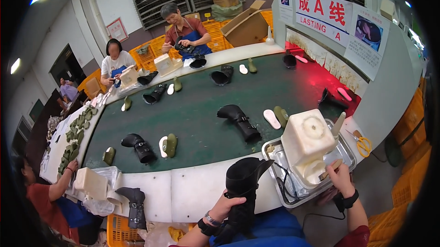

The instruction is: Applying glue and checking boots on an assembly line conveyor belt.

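Note:
My left hand (228, 206) is closed around the shaft of a black boot (243, 178), lifted in front of me at the table's near edge. The boot's open top faces up, and its lower part hangs below my hand. With my right hand (340, 177) I grip a brush (326, 174) by its light handle, beside the round mouth of a white plastic pot (309, 137). The brush's bristles are mostly hidden at the mouth. Under the pot is a metal tray (349, 152), which also holds a white nozzle bottle (338, 125) and a dark cord.
A green conveyor belt (192, 114) carries several black boots, pink-white insoles and olive soles. Yellow scissors (363, 145) lie right of the tray. Red light glows under a grey machine hood (389, 95). Co-workers sit at the far side and left; another white pot (90, 183) stands left.

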{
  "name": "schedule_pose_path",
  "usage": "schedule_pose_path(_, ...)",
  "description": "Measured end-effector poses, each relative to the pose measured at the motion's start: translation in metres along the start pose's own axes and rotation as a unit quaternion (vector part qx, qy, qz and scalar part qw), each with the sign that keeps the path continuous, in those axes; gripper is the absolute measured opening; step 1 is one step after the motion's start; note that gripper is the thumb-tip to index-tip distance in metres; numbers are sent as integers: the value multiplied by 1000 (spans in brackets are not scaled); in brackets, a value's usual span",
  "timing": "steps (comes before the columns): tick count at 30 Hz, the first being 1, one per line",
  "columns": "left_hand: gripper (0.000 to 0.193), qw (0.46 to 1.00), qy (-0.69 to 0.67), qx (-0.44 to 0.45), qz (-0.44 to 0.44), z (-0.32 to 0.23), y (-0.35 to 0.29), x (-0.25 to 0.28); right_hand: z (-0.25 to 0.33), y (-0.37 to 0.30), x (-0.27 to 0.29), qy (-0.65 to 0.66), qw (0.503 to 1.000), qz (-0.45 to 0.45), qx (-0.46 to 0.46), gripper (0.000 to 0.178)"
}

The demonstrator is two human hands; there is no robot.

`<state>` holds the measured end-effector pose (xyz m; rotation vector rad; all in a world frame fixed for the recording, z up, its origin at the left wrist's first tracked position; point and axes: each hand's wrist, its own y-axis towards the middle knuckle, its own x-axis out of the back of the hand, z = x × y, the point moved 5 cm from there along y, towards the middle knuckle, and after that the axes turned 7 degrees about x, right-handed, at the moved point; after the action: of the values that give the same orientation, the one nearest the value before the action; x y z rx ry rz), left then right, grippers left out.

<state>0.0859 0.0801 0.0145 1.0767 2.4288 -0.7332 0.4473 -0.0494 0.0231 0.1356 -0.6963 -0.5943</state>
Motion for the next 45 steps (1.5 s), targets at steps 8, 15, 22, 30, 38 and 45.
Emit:
schedule_pose_path(8,51,998,50,-38,-7,-11,-2,-4,3,-2,-1,16,1000,-25,-4,12)
schedule_pose_path(15,51,996,25,-76,-42,-28,-7,11,8,0,0,-6,1000,-4,21,10)
schedule_pose_path(22,55,994,-32,-92,-42,-30,-7,18,12,-1,-6,16,1000,11,-5,10)
schedule_pose_path(30,60,911,-400,-74,69,-21,2,8,8,-4,-5,28,999,-26,-16,10)
schedule_pose_path(38,60,938,-203,-281,-14,-84,-4,37,13,3,-2,16,1000,-19,-5,11)
schedule_pose_path(45,57,882,-399,-203,144,-100,7,45,9,-6,-2,42,999,-22,-19,10)
